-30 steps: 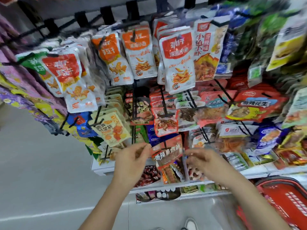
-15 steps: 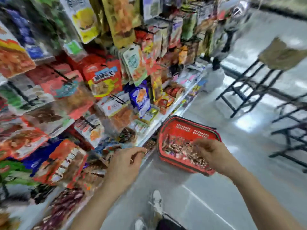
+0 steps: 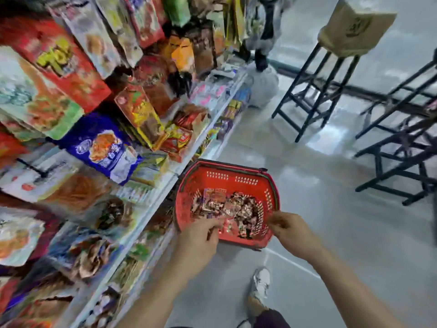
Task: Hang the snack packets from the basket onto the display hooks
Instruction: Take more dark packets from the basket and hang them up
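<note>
Shoe (image 3: 261,282) on the grey floor (image 3: 331,233) nearest us, one white one in plain sight, and just beyond it two hands at the near rim of the basket (image 3: 220,176). Left hand (image 3: 201,237) sets its curled fingers on the snack packets (image 3: 227,205) at the near edge; too blurred to tell whether that grip has one pinched. Right hand (image 3: 293,229) hovers by the right rim, grip narrow, fingers loosely curled, nothing visible in it. One red basket on the floor just beside the lowest shelf (image 3: 163,188), packets heaped in its bottom, too jumbled to count. My call: pinch a single packet by its top edge, where the hang hole should be, so it lifts clean off the pile. Left, display hooks (image 3: 30,168) crowded with bags (image 3: 104,147); far right, at least two dark stools (image 3: 316,91).
</note>
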A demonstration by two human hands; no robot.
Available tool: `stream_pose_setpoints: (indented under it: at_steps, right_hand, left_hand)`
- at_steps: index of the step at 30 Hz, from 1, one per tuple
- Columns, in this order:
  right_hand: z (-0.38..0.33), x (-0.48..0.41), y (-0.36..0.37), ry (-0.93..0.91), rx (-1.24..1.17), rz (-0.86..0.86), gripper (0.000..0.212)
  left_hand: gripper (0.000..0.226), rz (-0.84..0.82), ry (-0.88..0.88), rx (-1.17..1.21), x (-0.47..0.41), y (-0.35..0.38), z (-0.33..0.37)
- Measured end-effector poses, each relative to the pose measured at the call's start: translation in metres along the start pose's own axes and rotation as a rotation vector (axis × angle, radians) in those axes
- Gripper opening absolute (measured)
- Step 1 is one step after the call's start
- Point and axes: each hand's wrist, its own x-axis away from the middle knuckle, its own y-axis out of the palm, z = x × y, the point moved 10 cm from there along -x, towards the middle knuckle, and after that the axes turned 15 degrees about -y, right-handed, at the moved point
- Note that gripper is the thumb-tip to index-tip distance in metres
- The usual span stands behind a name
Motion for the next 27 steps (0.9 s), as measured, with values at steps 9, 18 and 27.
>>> stream_pose_setpoints:
  at_steps: [9, 18, 27]
  right_hand:
    - [0.194, -0.145, 0.107, 0.206, -0.215, -0.242, 0.054]
    - [0.366, -0.276, 0.244, 0.372, -0.165, -0.288, 0.078]
    - [0.468, -0.311, 0.298, 0.615, -0.160, -0.027, 0.097]
  left_hand:
    - [0.029, -0.198, -0.121, -0.163, -0.168, 0.206, -0.051]
    - [0.038, -0.323, -0.176, -0.474, -0.358, 0.379, -0.169]
    - [0.069, -0.556, -0.009, -0.928, -0.376, 0.504, -0.258]
